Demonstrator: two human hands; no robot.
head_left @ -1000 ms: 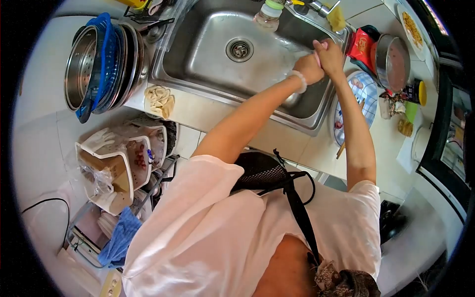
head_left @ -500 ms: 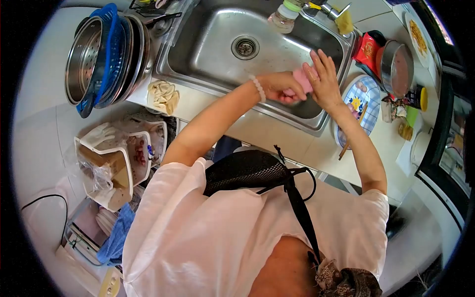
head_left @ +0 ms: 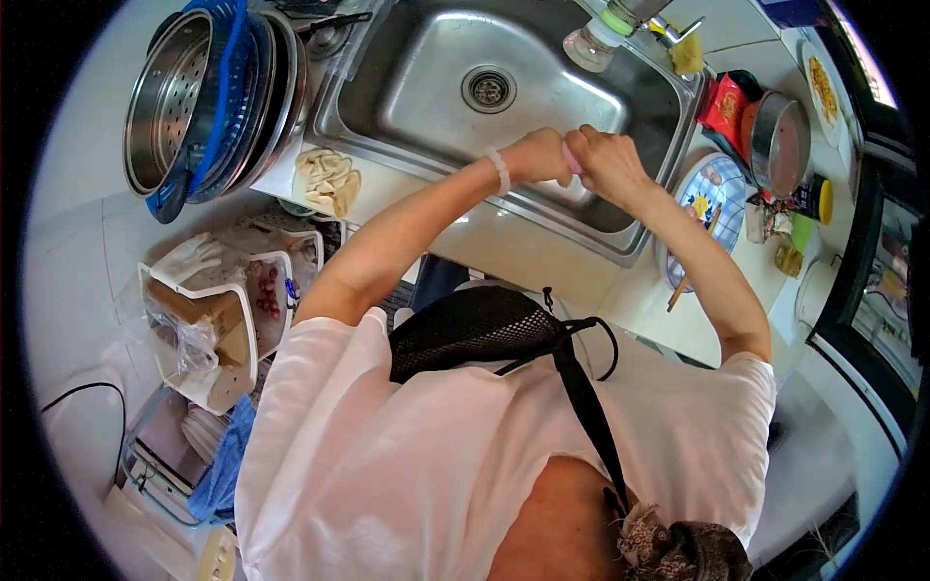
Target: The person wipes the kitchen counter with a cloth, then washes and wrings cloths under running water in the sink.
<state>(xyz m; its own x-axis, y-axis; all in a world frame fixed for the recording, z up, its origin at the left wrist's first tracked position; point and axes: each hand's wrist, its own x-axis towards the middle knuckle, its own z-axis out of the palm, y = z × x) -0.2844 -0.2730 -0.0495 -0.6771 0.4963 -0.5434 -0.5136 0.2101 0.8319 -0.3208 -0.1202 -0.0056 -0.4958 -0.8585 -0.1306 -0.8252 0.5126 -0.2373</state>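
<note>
Over the near right part of the stainless steel sink (head_left: 407, 107), my left hand (head_left: 539, 158) and my right hand (head_left: 604, 165) meet knuckle to knuckle. Both are closed around a small pink cloth (head_left: 572, 158). Only a narrow strip of it shows between the hands; the rest is hidden in the fists. A pale bead bracelet (head_left: 499, 171) circles my left wrist. Beyond the hands hangs the faucet's clear nozzle (head_left: 588, 48) with a green ring, apart from them.
Left of the sink stand stacked steel pans and a blue basket (head_left: 225, 97). Folded beige cloth (head_left: 329, 182) lies on the counter edge. At right are a checked oval plate (head_left: 697, 184) with chopsticks, a red packet (head_left: 723, 108) and a metal bowl (head_left: 778, 145). Bins (head_left: 208, 324) hang below.
My right hand has gone from stretched fingers to a closed grip, and both hands have come together on the pink cloth. Less of the cloth shows. The view has shifted slightly.
</note>
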